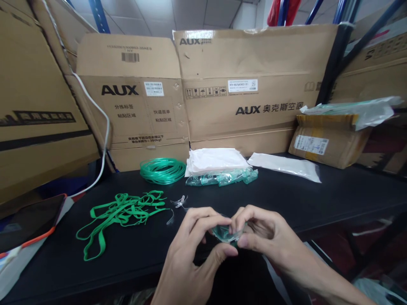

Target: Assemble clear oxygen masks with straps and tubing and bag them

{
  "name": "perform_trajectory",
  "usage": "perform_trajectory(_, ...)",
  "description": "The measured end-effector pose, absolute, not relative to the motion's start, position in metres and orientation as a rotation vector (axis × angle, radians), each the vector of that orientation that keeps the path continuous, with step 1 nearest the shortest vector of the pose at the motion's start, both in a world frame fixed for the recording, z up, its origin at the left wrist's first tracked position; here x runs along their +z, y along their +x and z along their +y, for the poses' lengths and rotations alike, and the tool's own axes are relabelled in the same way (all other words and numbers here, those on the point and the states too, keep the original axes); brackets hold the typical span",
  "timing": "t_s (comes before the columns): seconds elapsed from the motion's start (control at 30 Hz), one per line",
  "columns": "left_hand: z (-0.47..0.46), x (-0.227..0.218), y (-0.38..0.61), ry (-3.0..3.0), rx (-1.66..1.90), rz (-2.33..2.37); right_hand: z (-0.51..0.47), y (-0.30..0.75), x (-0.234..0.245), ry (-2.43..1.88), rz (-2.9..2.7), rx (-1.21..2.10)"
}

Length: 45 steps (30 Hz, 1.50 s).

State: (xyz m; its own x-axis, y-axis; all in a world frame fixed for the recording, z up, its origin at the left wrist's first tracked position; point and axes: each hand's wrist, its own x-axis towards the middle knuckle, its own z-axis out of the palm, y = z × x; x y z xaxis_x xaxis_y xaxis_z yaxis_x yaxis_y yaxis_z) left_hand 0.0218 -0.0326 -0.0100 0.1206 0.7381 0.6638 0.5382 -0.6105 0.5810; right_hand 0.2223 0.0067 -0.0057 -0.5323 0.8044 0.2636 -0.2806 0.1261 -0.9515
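Both hands meet over the front edge of the black table around a clear, green-tinted plastic mask (225,234). My left hand (192,248) grips its left side, thumb below and fingers above. On the other side, my right hand (269,231) pinches the rim between thumb and fingers. Much of the mask is hidden by the fingers. Left of the hands lies a loose tangle of green elastic straps (119,214). Small clear plastic pieces with a thin metal-like strip (180,201) lie between the straps and my left hand.
Behind are a coil of green tubing (163,170), bagged green masks (222,177), a stack of white pouches (216,160) and a single white pouch (286,166). Large cardboard boxes (254,59) wall off the back. A phone (32,222) lies at left; a small carton (327,140) stands right.
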Motion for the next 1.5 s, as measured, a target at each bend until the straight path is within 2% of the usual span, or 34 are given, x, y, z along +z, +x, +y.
perform_trajectory(0.37,-0.03,-0.007,0.021,1.999,1.507,1.078,0.007,0.224,-0.008,-0.345,-1.565,1.577)
perform_trajectory(0.83,-0.026,-0.01,0.022,2.012,1.457,0.973,0.003,0.225,-0.005,-0.409,-1.665,1.519)
perform_trajectory(1.27,-0.027,-0.011,0.019,2.047,1.376,0.868,-0.005,0.225,0.005,-0.432,-1.852,1.136)
perform_trajectory(1.5,-0.027,-0.011,0.021,2.032,1.333,0.954,-0.004,0.223,0.008,-0.271,-1.882,0.971)
